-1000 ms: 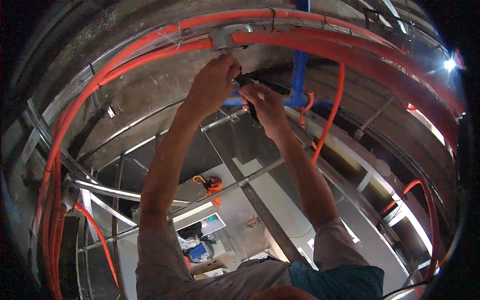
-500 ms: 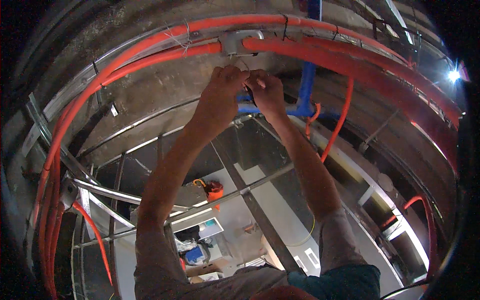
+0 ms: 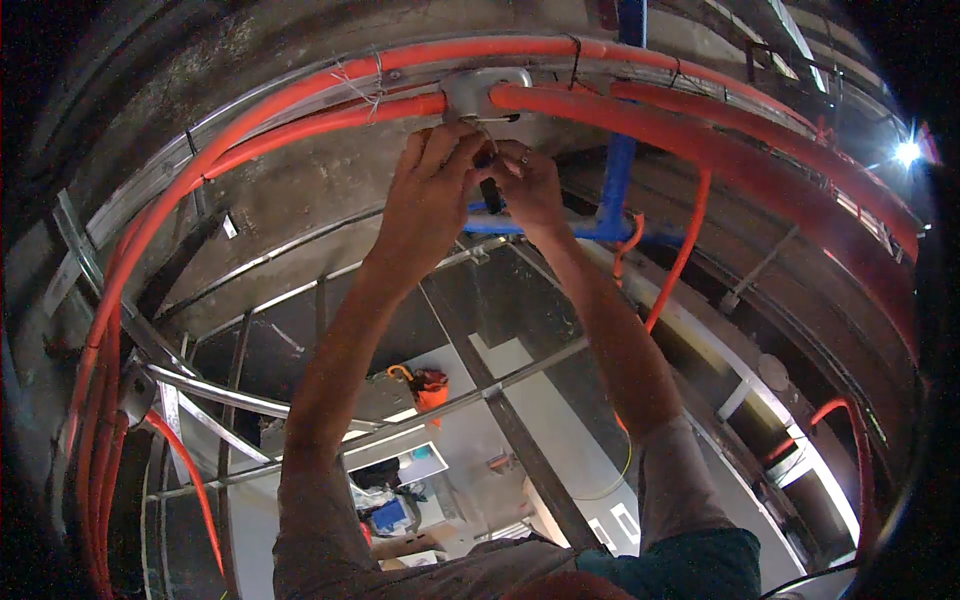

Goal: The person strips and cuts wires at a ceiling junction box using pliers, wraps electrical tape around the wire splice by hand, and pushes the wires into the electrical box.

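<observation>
Both my arms reach up to a grey metal junction box (image 3: pixel 474 92) set in a run of orange conduit (image 3: pixel 375 110). My left hand (image 3: pixel 425 185) is closed just below the box, its fingertips pinched together. Beside it my right hand (image 3: pixel 530 190) is closed too, and the fingertips of both hands meet. A thin pale wire (image 3: pixel 488 132) comes down from the box to the fingers. From under my right hand sticks a slim dark object (image 3: pixel 491 196), whose kind I cannot make out. What the left fingertips pinch is hidden.
A blue pipe (image 3: pixel 617 180) runs down right of my hands. Thicker red pipes (image 3: pixel 690 135) cross the upper right. Below is a metal ceiling frame (image 3: pixel 515 430), with an orange bag (image 3: pixel 431 388) and a white tray of items (image 3: pixel 428 460) beneath it. A bright lamp (image 3: pixel 907 152) shines at right.
My hands have shifted slightly down and left relative to the box. The left fingers have changed their grasp, and more of the dark object shows below my right hand.
</observation>
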`<move>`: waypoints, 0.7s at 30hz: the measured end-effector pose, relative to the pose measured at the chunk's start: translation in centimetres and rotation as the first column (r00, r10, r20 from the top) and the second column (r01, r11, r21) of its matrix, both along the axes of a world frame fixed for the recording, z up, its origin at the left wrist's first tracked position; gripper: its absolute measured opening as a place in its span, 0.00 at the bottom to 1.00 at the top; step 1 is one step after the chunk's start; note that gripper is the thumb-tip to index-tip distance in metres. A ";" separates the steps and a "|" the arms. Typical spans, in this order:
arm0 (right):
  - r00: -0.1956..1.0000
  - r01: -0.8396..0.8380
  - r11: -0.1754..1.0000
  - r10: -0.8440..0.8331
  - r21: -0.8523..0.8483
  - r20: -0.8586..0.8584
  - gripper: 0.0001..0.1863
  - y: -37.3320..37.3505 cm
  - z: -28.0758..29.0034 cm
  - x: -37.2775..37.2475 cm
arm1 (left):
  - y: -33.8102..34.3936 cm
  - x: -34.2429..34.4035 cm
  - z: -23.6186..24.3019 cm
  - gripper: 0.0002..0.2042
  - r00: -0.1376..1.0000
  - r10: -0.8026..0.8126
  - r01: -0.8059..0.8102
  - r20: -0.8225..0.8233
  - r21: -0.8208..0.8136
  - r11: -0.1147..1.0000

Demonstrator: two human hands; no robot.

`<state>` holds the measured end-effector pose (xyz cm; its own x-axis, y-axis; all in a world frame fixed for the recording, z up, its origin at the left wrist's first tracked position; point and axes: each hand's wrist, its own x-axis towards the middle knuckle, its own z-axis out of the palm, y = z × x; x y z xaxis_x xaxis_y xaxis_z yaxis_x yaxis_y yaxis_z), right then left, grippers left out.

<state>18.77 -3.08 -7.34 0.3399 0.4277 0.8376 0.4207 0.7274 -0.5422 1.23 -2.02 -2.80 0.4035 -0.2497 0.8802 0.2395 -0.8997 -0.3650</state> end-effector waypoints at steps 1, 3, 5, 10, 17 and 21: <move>1.000 -0.007 0.999 0.007 0.053 0.008 0.12 0.1 0.0 -0.1 | 0.0 0.3 0.0 0.22 0.999 0.042 -0.042 0.004 0.008 0.999; 1.000 -0.015 0.994 0.013 0.110 0.015 0.14 0.0 0.3 -0.2 | 0.1 0.8 -0.1 0.21 0.996 0.084 -0.084 0.009 0.019 0.996; 0.996 -0.027 0.991 0.039 0.135 -0.085 0.18 -0.9 1.1 -0.8 | 0.3 1.1 -0.3 0.19 0.997 0.035 -0.034 0.070 -0.014 0.999; 0.997 0.078 0.995 -0.077 0.065 -0.013 0.20 -1.7 0.6 -0.2 | 0.0 1.5 -0.9 0.17 0.985 -0.067 0.073 0.156 -0.030 0.997; 0.784 -0.561 0.825 0.503 -0.070 -0.364 0.18 -7.5 -1.4 -0.6 | -0.5 2.0 -3.2 0.15 0.993 -0.121 0.122 -0.011 0.102 0.987; 0.901 -0.041 0.995 -0.004 0.093 0.433 0.19 -6.3 -1.2 -0.9 | 0.5 -0.4 -4.9 0.19 0.989 -0.002 0.031 -0.148 0.194 0.981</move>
<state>17.82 -9.34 -8.52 -0.0720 0.3389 0.9381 0.5833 0.7772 -0.2360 0.82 -1.51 -7.69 0.5186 -0.4183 0.7457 0.1563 -0.8110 -0.5637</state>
